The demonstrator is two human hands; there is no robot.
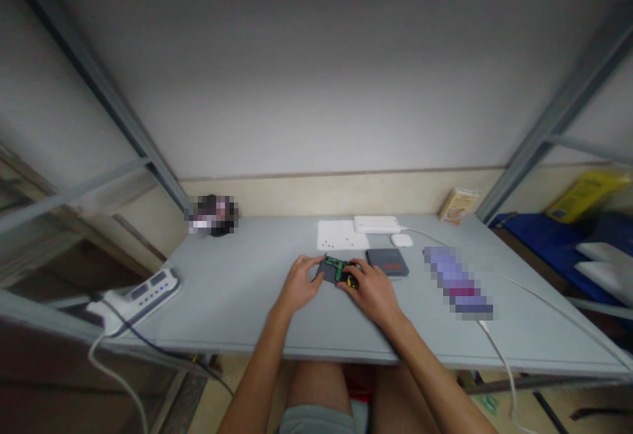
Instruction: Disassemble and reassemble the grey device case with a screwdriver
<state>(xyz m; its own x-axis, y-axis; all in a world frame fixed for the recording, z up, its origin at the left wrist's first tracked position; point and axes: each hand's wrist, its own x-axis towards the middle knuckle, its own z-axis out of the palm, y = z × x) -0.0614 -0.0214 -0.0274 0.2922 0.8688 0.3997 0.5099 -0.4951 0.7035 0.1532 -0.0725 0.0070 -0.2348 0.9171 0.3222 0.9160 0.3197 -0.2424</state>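
Observation:
A small dark grey device with a green circuit board (335, 269) exposed lies on the grey table (237, 295), near its middle. My left hand (299, 282) grips the device's left edge with curled fingers. My right hand (372, 291) is closed over the device's right side, and something small and yellow-black (351, 281) shows under its fingers; I cannot make out what it is. A flat dark grey cover with a red mark (387, 262) lies just right of the device, beside my right hand.
A white sheet (341, 235), a white flat box (376, 224) with a cable and a small white case (401, 240) sit at the back. A power strip (141, 292) lies at the left edge, a small carton (458, 205) at the back right.

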